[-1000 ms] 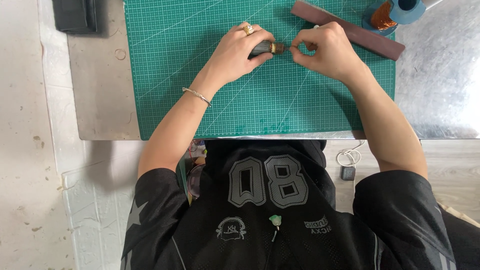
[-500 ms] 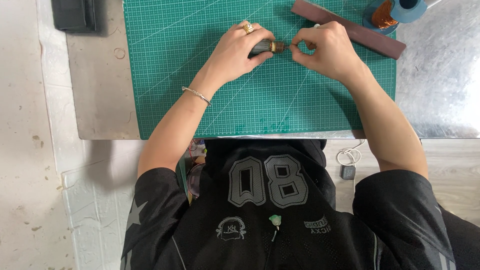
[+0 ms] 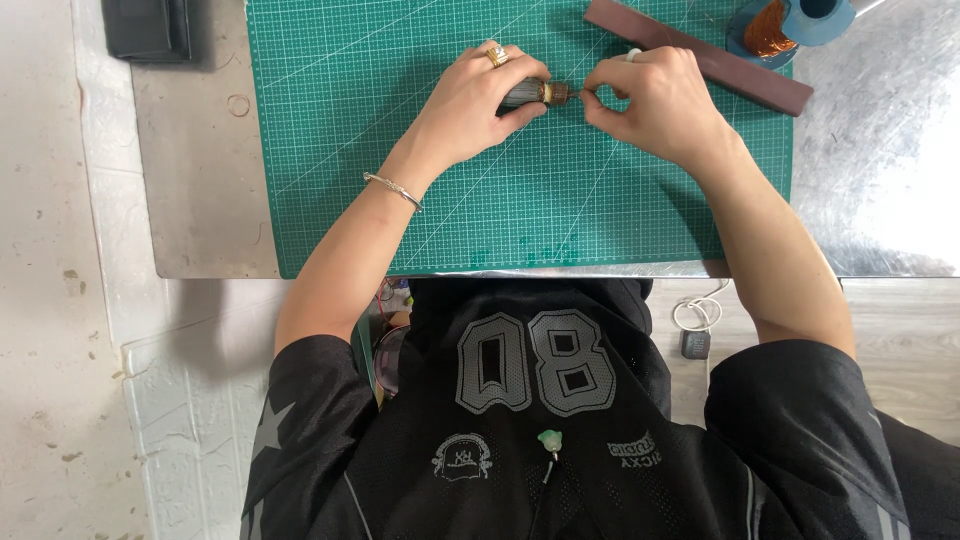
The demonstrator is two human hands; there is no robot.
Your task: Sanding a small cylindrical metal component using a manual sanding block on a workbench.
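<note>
Your left hand (image 3: 478, 103) curled closed, fingers wrapped; your right hand (image 3: 655, 100) pinched thumb to forefinger just beside it, both forearms extended forward.

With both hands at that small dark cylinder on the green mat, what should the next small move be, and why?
Probably a slight twist or pull at the brass tip: the left hand wraps the dark cylinder, while the right hand pinches at its brass end over the green mat.

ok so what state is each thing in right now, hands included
left hand: closed around a small dark cylinder
right hand: fingertips pinched at the cylinder's brass-coloured end
cutting mat: flat on the metal table
dark red bar: lying on the mat, untouched
blue spool: standing at the mat's corner
</note>
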